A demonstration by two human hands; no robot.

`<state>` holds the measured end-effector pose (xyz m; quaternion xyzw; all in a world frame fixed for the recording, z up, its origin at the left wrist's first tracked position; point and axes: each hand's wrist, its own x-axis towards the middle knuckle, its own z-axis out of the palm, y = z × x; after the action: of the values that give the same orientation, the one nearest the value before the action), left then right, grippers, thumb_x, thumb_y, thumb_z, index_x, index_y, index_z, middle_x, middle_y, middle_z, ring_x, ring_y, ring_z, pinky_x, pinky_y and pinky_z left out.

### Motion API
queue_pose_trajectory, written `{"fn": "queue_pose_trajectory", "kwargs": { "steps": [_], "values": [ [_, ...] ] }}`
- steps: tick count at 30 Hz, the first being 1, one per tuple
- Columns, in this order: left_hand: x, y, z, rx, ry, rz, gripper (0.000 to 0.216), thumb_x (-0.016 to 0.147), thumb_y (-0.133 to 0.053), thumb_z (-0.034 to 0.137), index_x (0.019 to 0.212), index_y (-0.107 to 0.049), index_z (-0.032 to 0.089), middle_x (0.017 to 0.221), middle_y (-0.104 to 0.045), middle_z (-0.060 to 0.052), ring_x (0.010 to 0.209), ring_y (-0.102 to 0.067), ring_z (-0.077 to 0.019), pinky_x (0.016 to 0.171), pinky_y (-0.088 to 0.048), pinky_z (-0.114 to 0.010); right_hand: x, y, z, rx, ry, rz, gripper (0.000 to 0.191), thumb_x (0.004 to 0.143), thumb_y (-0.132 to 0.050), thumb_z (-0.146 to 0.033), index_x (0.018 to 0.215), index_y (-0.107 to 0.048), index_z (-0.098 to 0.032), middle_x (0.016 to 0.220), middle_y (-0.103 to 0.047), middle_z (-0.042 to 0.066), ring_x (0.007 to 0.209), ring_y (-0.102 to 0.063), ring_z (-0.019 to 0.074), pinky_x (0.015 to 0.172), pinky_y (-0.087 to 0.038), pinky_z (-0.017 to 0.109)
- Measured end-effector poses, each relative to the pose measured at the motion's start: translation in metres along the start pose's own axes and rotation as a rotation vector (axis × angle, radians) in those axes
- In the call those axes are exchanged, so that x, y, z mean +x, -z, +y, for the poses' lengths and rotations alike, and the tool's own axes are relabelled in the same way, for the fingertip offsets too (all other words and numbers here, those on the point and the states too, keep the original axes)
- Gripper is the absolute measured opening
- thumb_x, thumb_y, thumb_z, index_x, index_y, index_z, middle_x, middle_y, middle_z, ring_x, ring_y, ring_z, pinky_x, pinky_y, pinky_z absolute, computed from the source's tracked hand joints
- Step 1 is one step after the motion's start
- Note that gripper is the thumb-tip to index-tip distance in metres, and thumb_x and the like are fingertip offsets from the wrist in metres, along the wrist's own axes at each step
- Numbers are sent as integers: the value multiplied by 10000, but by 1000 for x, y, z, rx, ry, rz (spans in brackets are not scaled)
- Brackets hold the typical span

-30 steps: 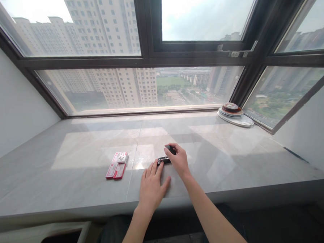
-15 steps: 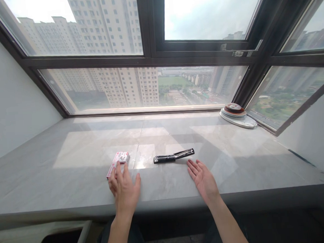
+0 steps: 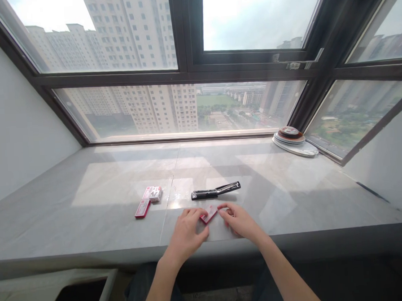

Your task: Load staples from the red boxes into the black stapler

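Note:
My left hand (image 3: 187,232) and my right hand (image 3: 240,220) meet over the grey stone windowsill (image 3: 90,223) and pinch a small red box (image 3: 209,213) between their fingertips. Just beyond it lies a black stapler (image 3: 215,191), swung open flat. To the left, a second red box (image 3: 143,208) lies flat, and a red and white box (image 3: 152,193) sits behind it.
A stack of round plates (image 3: 293,141) stands at the sill's far right corner by the dark window frame (image 3: 183,75). A pale box with a dark opening (image 3: 70,296) sits below the sill at lower left.
My left hand took one red box from the pair at the left and carried it to the middle. My right hand moved in to grip it too. The stapler stayed open on the sill.

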<state>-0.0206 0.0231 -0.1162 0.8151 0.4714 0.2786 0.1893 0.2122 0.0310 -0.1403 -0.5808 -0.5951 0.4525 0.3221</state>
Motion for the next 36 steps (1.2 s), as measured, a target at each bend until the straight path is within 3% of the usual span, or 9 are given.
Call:
{"fn": "queue_pose_trajectory", "kwargs": {
  "steps": [3, 6, 12, 16, 20, 25, 28, 31, 36],
  "values": [
    [10, -9, 1, -67, -29, -3, 251, 886, -629, 209, 1118, -687, 286, 1070, -699, -39, 1065, -604, -250, 975, -500, -405, 13, -3, 0, 47, 5, -34, 354, 929, -582, -534, 883, -634, -186, 570, -582, -38, 444, -448, 107, 458, -305, 215],
    [13, -16, -11, -136, -19, 13, 362, 874, -679, 232, 1231, -670, 292, 1114, -689, -47, 1066, -621, -236, 988, -508, -387, 19, -1, 5, 61, -8, -36, 360, 896, -620, -529, 784, -602, -187, 536, -554, -41, 464, -428, 107, 471, -278, 216],
    [9, -16, -27, -206, 28, 52, 459, 894, -687, 263, 1347, -616, 291, 1172, -670, -55, 1103, -626, -228, 1035, -503, -390, 17, 26, 12, -100, -59, 40, 316, 884, -625, -489, 822, -648, -180, 556, -583, -26, 484, -458, 129, 486, -276, 241],
    [8, -18, -25, -183, 43, 76, 514, 891, -687, 277, 1396, -588, 296, 1156, -670, -59, 1078, -629, -234, 1029, -505, -407, 12, 31, -11, -335, 114, 171, 212, 875, -653, -409, 943, -716, -219, 590, -603, -33, 563, -544, 160, 555, -332, 257],
    [8, -19, -25, -167, 32, 90, 523, 886, -685, 277, 1400, -589, 300, 1147, -676, -58, 1105, -620, -239, 1027, -504, -400, 19, 14, -46, -649, 311, 29, 131, 860, -673, -308, 819, -795, -283, 719, -696, 11, 671, -609, 187, 604, -337, 284],
    [7, -19, -28, -140, 36, 86, 528, 868, -703, 279, 1384, -596, 320, 1101, -692, -39, 1078, -620, -234, 988, -508, -386, 40, -6, -70, -985, 341, -108, 83, 769, -738, -205, 713, -789, -236, 771, -732, 94, 759, -663, 261, 681, -376, 311],
    [7, -19, -28, -144, 36, 83, 529, 857, -714, 277, 1370, -602, 342, 1078, -697, -28, 1057, -623, -238, 964, -509, -382, 45, -6, -73, -1003, 361, -156, 122, 732, -781, -242, 629, -736, -196, 708, -707, 103, 717, -657, 259, 668, -367, 305],
    [8, -19, -28, -161, 35, 88, 522, 856, -710, 262, 1359, -605, 352, 1096, -695, -24, 1061, -624, -239, 963, -506, -380, 41, 1, -66, -934, 406, -169, 77, 791, -731, -264, 740, -748, -209, 715, -704, 59, 713, -642, 217, 653, -349, 278],
    [7, -18, -28, -190, 29, 100, 575, 865, -716, 267, 1410, -559, 361, 1151, -695, -16, 1098, -616, -237, 1016, -484, -394, 22, 25, -28, -593, 448, -26, 121, 922, -619, -287, 925, -728, -234, 792, -699, -8, 703, -592, 152, 692, -391, 257]
  ]
}}
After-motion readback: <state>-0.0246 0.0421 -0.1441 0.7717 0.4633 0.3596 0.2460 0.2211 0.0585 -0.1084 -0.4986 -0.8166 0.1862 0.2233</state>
